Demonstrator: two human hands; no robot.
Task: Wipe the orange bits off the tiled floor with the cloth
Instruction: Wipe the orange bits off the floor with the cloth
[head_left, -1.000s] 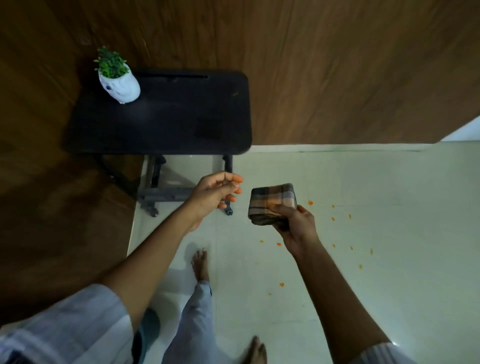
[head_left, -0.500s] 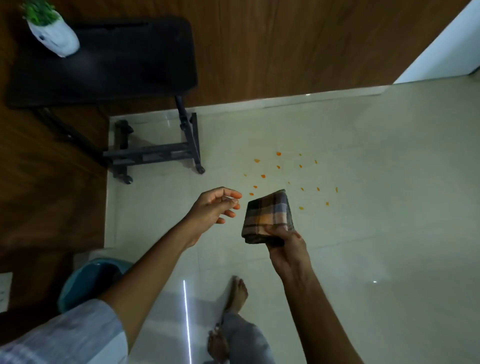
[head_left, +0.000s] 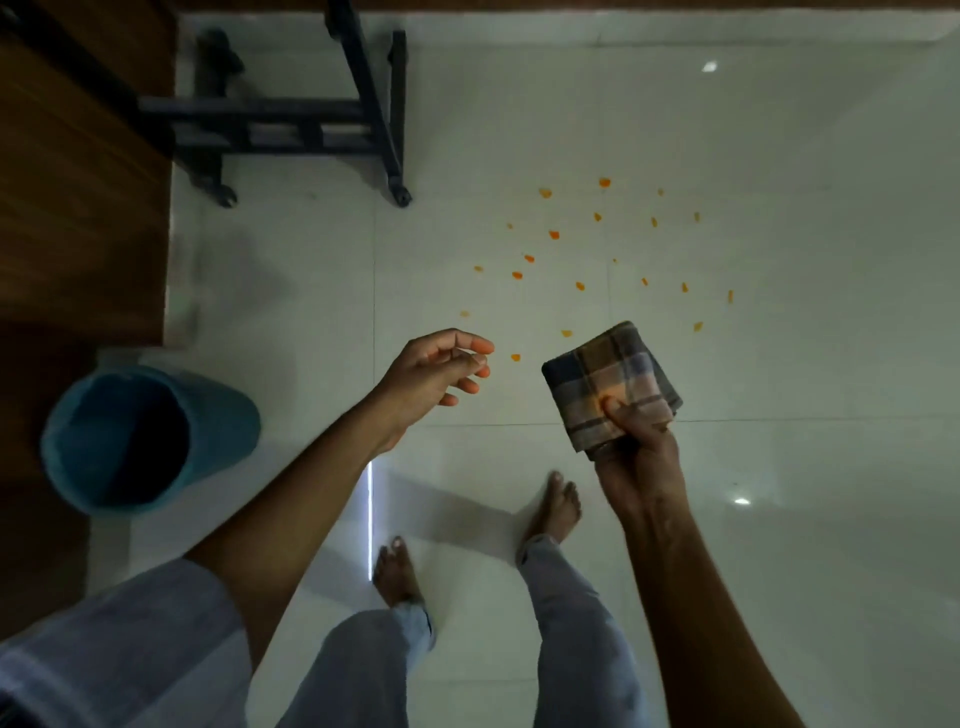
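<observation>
My right hand (head_left: 636, 452) is closed around the lower corner of a folded plaid cloth of brown, grey and orange checks (head_left: 610, 382), thumb pressed flat on its top face and the other fingers curled underneath, so the folded square sticks up and forward out of my fist, held in the air above the pale glossy tiled floor (head_left: 779, 364). My left hand (head_left: 434, 376) holds nothing; its fingers are loosely curled and half open, thumb near the fingertips, hanging beside the cloth but apart from it. The small scattered orange bits (head_left: 582, 249) lie on the tiles ahead of both hands, the nearest between my 2 hands. My 2 bare feet (head_left: 553, 506) stand below. A teal plastic bucket (head_left: 140, 436) sits to the left by the wooden wall panel, and a black wheeled table base (head_left: 291, 122) stands farther ahead on the left.
</observation>
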